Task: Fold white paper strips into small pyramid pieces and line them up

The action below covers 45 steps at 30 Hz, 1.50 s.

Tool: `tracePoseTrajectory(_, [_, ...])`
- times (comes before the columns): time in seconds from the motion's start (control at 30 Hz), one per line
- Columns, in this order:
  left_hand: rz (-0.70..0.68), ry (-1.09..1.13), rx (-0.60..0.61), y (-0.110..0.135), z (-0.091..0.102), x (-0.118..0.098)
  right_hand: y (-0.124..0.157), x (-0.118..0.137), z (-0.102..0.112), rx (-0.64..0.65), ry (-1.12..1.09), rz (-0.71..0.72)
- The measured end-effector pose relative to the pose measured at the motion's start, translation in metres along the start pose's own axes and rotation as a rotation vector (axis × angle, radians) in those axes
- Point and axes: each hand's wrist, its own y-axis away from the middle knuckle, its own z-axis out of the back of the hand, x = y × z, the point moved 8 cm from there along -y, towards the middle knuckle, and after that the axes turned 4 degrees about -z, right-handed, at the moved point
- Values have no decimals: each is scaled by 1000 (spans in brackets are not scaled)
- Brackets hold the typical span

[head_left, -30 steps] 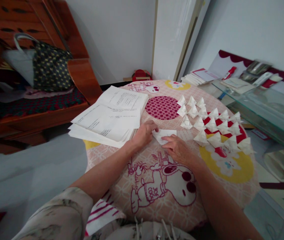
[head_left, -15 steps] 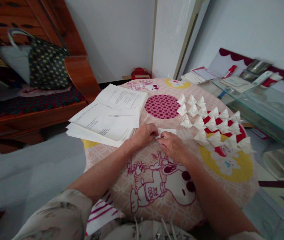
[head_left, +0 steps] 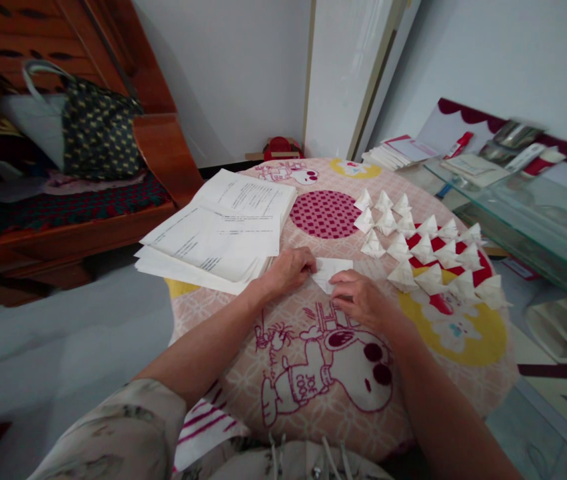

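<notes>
On round surface (head_left: 243,360), soft patterned cloth could ruck under our hands, we judge, and spoil flat backing; stack of printed sheets (head_left: 208,233) lies just beside left hand (head_left: 290,268), so careless nudge leftward could push it askew; rows of folded white pieces (head_left: 423,248) stand near right hand (head_left: 360,300), light enough, we think, to topple if brushed; small white paper (head_left: 330,268) lies between our hands, touched by both; right grip narrow, left fingertips hidden, firm pinch we cannot tell in either; uneven pull might skew or tear paper
</notes>
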Motion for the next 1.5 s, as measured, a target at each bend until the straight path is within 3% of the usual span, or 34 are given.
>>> tracePoseTrajectory(0.13, [-6,-18,-15,1,1,-1,2,-3,1,-51,119,25])
tracePoseTrajectory(0.3, [-7,-14,-29,2,3,-3,-1,0,-9,-13,236,22])
tracePoseTrajectory(0.53, [7,-1,-42,1,4,-4,-1,-10,2,-36,332,-51])
tracePoseTrajectory(0.7, [9,18,-21,2,6,-8,-2,-6,8,-104,234,-4])
tracePoseTrajectory(0.87, [-106,71,35,10,5,-25,-2,5,3,-38,-17,74])
tracePoseTrajectory(1.07, [-141,88,12,21,-2,-28,2,-24,15,-63,-248,-43])
tracePoseTrajectory(1.2, [-165,109,9,22,-5,-30,0,-36,15,-65,-244,-131])
tracePoseTrajectory(1.5, [-337,175,107,33,-2,-40,-9,-32,13,-193,-131,-219])
